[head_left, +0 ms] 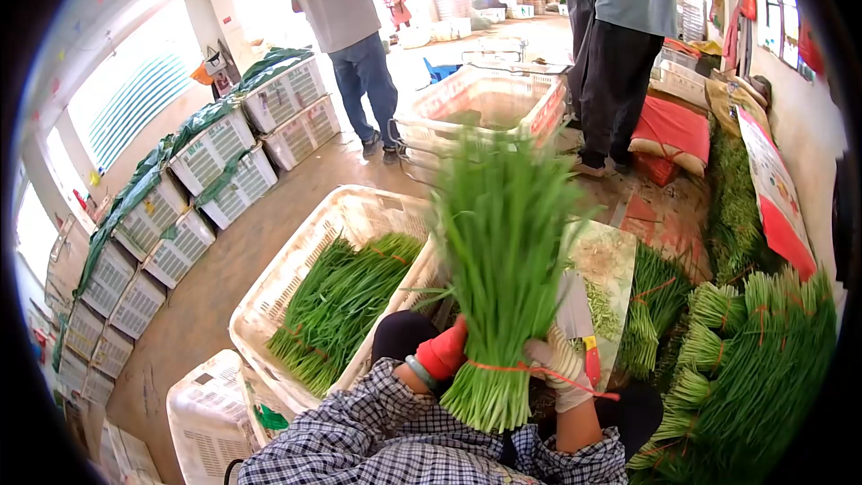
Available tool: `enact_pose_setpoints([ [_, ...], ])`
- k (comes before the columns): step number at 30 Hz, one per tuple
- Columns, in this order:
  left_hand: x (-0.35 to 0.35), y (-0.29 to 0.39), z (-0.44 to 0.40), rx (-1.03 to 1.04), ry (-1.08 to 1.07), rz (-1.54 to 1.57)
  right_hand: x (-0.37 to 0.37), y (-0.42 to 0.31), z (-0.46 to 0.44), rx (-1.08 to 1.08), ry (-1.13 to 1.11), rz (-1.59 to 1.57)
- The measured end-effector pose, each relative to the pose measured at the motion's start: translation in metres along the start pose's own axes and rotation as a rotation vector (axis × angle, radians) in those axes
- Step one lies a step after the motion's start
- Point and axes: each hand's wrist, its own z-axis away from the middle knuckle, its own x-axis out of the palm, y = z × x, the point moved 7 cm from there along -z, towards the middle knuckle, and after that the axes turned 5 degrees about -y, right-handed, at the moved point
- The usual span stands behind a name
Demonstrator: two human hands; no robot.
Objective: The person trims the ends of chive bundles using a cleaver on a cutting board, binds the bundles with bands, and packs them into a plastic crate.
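Note:
A large bunch of garlic chives [503,242] stands upright before me, its leaf tips blurred and its pale cut ends downward. My left hand [442,352], in a red glove, is closed around the bunch's left side. A red tie [496,367] crosses the lower stalks and passes by my right hand [558,368], its loose end hanging to the right. That hand wears a whitish glove, with its fingers closed on the tie against the stalks. Beside it is a knife [591,357] with a red and yellow handle, its broad blade pointing away over a board [603,260].
Left, a white plastic crate [260,283] holds tied chives. Many tied bunches [763,368] lie on the right. Another crate [485,94] stands ahead between two standing people [346,36]. Stacked crates [215,153] line the left wall. Red sacks [672,130] lie at the back right.

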Motion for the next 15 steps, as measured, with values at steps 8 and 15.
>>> enact_pose_setpoints([
  [8,0.014,0.024,0.002,-0.053,0.122,-0.045,0.024,-0.048,-0.012,0.033,0.126,-0.134],
  [15,0.053,0.031,-0.007,-0.022,0.123,-0.331,0.007,-0.019,-0.04,0.076,0.225,-0.187],
])
